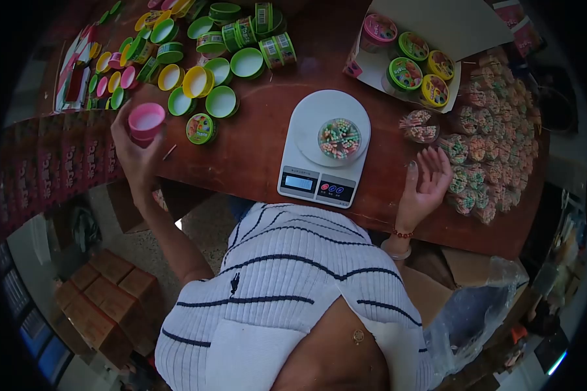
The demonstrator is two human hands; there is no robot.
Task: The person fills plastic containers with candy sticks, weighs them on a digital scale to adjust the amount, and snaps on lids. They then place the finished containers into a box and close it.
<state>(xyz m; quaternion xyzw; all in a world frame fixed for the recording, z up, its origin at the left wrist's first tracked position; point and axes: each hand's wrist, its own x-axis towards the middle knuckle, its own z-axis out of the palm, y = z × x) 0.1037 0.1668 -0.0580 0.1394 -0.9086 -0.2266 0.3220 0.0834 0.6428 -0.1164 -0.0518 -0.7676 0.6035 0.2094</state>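
My left hand (137,153) is closed around a pink round lid (147,117) with a white inside, held at the table's left. Palm up and fingers loosely curled apart, my right hand (429,179) holds nothing. Just beyond its fingertips are small clear containers of thin coloured sticks (421,127). Between my hands lies a white digital scale (300,153). On its plate stands a clear round cup of coloured sticks (339,139), its top uncovered. A closed green-lidded tub (201,129) sits to the right of my left hand.
Green, yellow and pink lids (218,68) are scattered at the back left. An open white box (378,79) holds several lidded tubs at the back right. Many bundles of sticks (489,143) crowd the right edge. Pink printed packaging (59,163) lines the left edge.
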